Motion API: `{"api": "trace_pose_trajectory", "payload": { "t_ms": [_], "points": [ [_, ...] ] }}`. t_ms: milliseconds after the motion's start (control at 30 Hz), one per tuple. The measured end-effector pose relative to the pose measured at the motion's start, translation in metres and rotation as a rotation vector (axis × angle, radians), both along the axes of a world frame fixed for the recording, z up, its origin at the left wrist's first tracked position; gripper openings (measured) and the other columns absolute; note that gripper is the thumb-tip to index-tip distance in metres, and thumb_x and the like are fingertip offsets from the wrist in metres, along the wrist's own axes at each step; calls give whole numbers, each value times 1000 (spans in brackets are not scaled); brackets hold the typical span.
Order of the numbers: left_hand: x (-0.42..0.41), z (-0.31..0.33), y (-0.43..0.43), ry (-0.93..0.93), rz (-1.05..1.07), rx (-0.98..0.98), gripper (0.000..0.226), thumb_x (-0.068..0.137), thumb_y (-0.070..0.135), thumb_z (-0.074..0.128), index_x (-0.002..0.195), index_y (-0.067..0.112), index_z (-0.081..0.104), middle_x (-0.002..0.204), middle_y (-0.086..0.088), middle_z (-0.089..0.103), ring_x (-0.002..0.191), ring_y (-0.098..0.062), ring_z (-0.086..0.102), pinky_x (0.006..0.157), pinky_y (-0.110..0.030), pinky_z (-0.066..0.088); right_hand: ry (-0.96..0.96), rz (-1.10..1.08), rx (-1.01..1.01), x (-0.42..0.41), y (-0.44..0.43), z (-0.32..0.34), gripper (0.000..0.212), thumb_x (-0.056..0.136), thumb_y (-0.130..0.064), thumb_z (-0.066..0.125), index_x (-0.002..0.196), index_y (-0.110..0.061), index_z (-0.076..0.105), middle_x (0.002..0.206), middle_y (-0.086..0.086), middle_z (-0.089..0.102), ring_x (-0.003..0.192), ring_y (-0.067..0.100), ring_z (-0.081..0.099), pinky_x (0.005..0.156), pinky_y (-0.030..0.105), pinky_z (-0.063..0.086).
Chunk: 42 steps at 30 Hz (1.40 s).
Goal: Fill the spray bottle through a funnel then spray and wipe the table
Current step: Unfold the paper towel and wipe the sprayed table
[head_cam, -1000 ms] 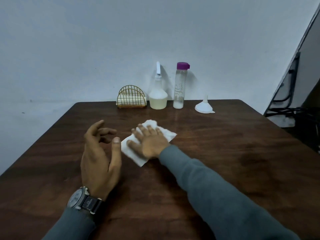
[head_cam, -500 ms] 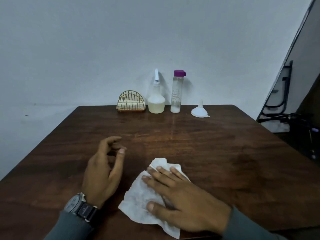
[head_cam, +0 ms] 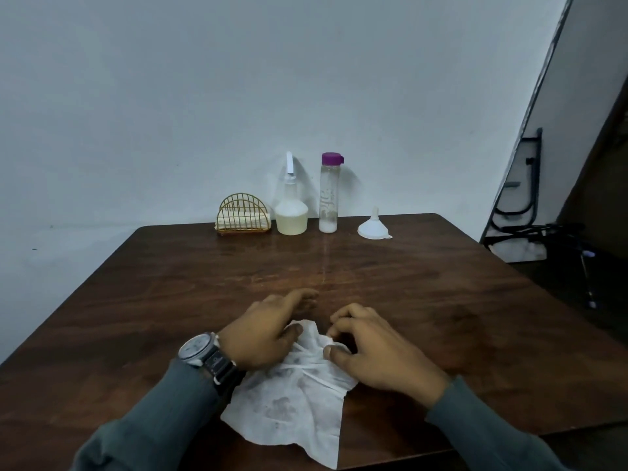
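crumpled white tissue (head_cam: 299,399) with grey smudges near the front edge of the table (head_cam: 424,287), left hand (head_cam: 265,331) and right hand (head_cam: 377,348) both pinching its top, spray bottle (head_cam: 291,209), funnel (head_cam: 373,227) way behind it

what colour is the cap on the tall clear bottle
Purple cap, clearest in the head view.

The table (head_cam: 424,300) is dark wood with a visible grain and a slight sheen at its far end. The tissue (head_cam: 292,406) near its front edge is thin white paper, crumpled and grey-smudged. Far off, the napkin holder (head_cam: 244,214) is gold wire metal, the funnel (head_cam: 373,227) matt white plastic, the spray bottle (head_cam: 291,212) translucent plastic, and the purple-capped bottle (head_cam: 329,195) clear and glossy.
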<state>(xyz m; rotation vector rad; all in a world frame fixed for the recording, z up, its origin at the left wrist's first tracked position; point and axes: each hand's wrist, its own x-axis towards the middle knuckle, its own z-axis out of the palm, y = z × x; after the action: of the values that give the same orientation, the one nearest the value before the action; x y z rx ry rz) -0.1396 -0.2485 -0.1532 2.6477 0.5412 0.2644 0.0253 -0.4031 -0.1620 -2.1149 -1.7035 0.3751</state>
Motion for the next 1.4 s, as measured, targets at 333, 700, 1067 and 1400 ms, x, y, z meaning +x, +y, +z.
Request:
{"api": "trace_pose_trajectory", "payload": {
  "t_ms": [333, 700, 1067, 1400],
  "points": [
    [-17, 39, 11, -169, -55, -142, 55, 91, 33, 78, 140, 42, 54, 135, 31, 58, 125, 7, 55, 107, -26, 50, 816, -23, 222, 17, 1, 31, 20, 79, -7, 87, 95, -8, 75, 101, 21, 77, 88, 28, 72, 89, 57, 57],
    [-28, 80, -28, -863, 20, -258, 54, 83, 4, 82, 131, 19, 64, 77, 9, 69, 68, -9, 68, 66, -21, 58, 695, 40, 595, 18, -12, 91, 14, 87, 0, 75, 96, -11, 77, 88, -4, 79, 82, 4, 72, 74, 19, 59],
    [-30, 6, -36, -318, 296, -121, 84, 89, 20, 80, 155, 38, 32, 107, 23, 63, 91, 2, 69, 85, -18, 59, -35, -53, 106, -5, -10, 14, 44, 99, -51, 56, 142, -38, 53, 140, -19, 50, 130, 4, 48, 107, 28, 45],
    [-34, 9, -46, -504, 356, -85, 53, 91, 17, 76, 136, 36, 55, 114, 23, 68, 99, 15, 64, 72, -2, 51, -151, 137, 86, -37, -4, -2, 28, 104, -29, 52, 129, -26, 64, 113, -1, 52, 104, 22, 55, 85, 36, 47]
  ]
}}
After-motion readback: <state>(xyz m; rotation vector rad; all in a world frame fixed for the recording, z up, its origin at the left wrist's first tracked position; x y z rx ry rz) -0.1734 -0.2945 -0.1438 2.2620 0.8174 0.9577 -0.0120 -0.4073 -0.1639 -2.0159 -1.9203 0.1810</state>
